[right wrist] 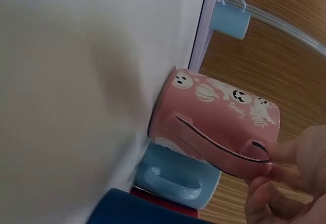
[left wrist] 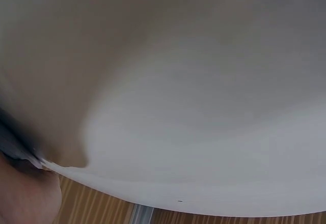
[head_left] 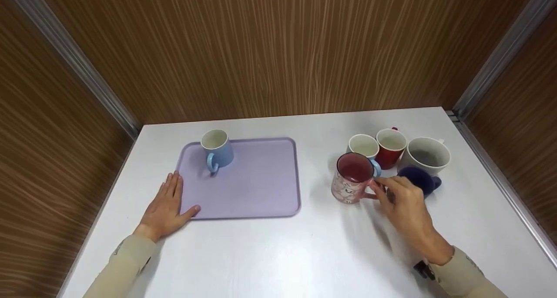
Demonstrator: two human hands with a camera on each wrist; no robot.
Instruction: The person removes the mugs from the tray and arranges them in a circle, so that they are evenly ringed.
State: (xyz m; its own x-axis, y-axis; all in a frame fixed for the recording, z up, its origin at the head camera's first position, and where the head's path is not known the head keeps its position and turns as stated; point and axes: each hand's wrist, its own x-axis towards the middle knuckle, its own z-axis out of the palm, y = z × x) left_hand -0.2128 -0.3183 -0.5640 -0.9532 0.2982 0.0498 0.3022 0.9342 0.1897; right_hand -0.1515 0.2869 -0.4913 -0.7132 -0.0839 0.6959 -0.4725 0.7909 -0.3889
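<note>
A pink mug point(head_left: 346, 189) with white Halloween drawings and a dark red inside stands upright on the white table. My right hand point(head_left: 404, 202) pinches its handle near the top, as the right wrist view also shows at the handle point(right wrist: 219, 147). On the left, a lilac tray point(head_left: 256, 185) carries a light blue mug point(head_left: 221, 155) at its back left, handle turned toward me. Flat beside the tray's left edge lies my left hand point(head_left: 165, 209), fingers straight and thumb over the front left corner. The left wrist view shows mostly blurred table surface.
Close behind the pink mug stand a second light blue mug point(head_left: 364, 146), a red mug point(head_left: 386, 158) and a wide white mug point(head_left: 428, 158). A dark blue mug point(head_left: 418, 179) is just beyond my right hand. Brown wood-grain panels point(head_left: 278, 50) enclose the table's back and sides.
</note>
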